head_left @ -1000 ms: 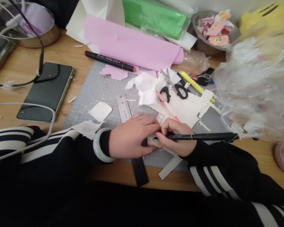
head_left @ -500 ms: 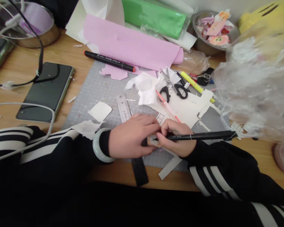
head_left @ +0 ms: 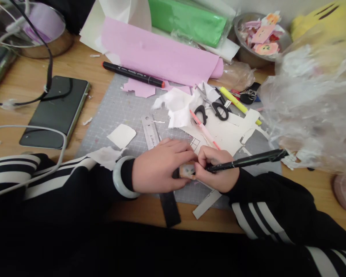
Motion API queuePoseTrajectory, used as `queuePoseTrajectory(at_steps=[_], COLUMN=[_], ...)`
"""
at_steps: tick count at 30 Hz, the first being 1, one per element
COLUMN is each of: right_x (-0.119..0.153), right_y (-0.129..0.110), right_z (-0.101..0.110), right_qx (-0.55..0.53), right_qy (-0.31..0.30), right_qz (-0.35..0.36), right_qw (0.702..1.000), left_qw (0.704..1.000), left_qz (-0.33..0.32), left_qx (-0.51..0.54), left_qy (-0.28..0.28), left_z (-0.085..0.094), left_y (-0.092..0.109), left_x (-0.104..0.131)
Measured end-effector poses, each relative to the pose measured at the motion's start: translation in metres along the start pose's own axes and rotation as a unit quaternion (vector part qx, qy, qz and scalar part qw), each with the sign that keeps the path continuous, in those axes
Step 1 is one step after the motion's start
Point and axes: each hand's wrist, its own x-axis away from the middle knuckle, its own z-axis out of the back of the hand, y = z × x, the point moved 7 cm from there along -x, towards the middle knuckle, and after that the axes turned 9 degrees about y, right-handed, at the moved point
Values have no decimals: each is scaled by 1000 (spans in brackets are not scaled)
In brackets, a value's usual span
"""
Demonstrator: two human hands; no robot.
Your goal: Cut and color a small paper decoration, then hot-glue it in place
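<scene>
My right hand (head_left: 217,169) is closed around a black pen (head_left: 248,160), its tip end at a small pale piece (head_left: 187,170) with dark marks. My left hand (head_left: 164,165) grips that small piece between thumb and fingers from the left. Under my left hand lies a black strip (head_left: 170,209), partly covered. Just beyond the left fingers a metal ruler (head_left: 150,131) rests on the grey cutting mat (head_left: 103,115). A pink pen (head_left: 204,130) and black-handled scissors (head_left: 212,105) lie on white paper beyond my hands.
Pink sheet (head_left: 161,50), black marker (head_left: 132,74) and green pack (head_left: 190,23) lie at the back. A phone (head_left: 56,111) with cables is left. A metal bowl (head_left: 239,38) of paper pieces stands back right, beside crumpled clear plastic (head_left: 311,107). A yellow highlighter (head_left: 239,104) lies nearer.
The black pen's rear end has swung up and away from me, and more of the small piece's marked face shows. My left hand has hardly moved.
</scene>
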Motion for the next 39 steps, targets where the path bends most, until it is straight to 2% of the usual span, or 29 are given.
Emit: queuePoseTrajectory(at_steps=[8,13,18,23,27,31,36,39], right_x=[-1,1,-1,0,0,1,-1,0], right_y=[1,3,3,4,3,4,4,5], right_z=[-1,-4,0,-4,1,-4,0,-3], right_qx=[6,-5,9,-6,5,-16,9,-13], right_qy=[1,-36,-5,-30,7,-25,1,-24], right_qz=[-7,-27,-25,-31,-16,-33,-29,-39], right_qw=[1000,999,1000,999,1000,999,1000,999], left_qw=[1000,1000,1000,1000,1000,1000,1000,1000], left_qz=[0,2,-4,3,-6,-1,-8,-7], left_qx=[2,1,-1,3,1,-3,-5,-6], left_qy=[3,0,5,3,4,3,8,7], left_z=[0,0,1,0,0,0,0,0], left_y=[0,0,1,0,1,0,1,0], left_x=[0,0,0,-1,0,0,0,-1])
